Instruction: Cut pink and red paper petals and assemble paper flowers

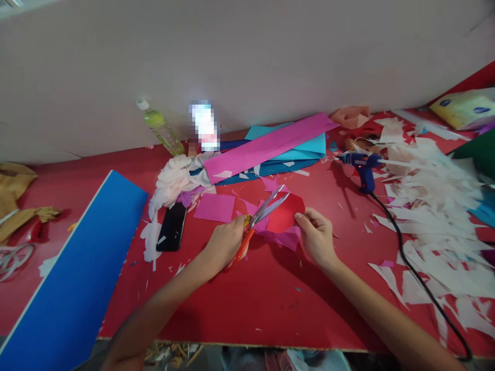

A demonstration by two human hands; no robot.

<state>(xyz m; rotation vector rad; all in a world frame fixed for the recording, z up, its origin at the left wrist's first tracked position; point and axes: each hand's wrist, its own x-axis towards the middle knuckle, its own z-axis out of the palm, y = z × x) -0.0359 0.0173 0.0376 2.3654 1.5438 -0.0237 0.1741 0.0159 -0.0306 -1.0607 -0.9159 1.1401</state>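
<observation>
My left hand (228, 241) is closed around the orange handles of a pair of scissors (266, 207). Their blades are spread apart and point up and to the right, at the left edge of a red paper piece (288, 214). Between thumb and fingers, my right hand (317, 234) pinches that paper by its right edge. Magenta paper scraps (284, 238) lie beneath and beside it. A square of magenta paper (214, 207) is on the table left of the blades.
Behind lie a long magenta strip (270, 147) and folded blue paper (309, 149). Left are a black phone (172, 226), a white paper flower (172, 178), a green bottle (162, 129) and a blue board (81, 273). A corded glue gun (363, 167) and white paper scraps (436, 206) are right.
</observation>
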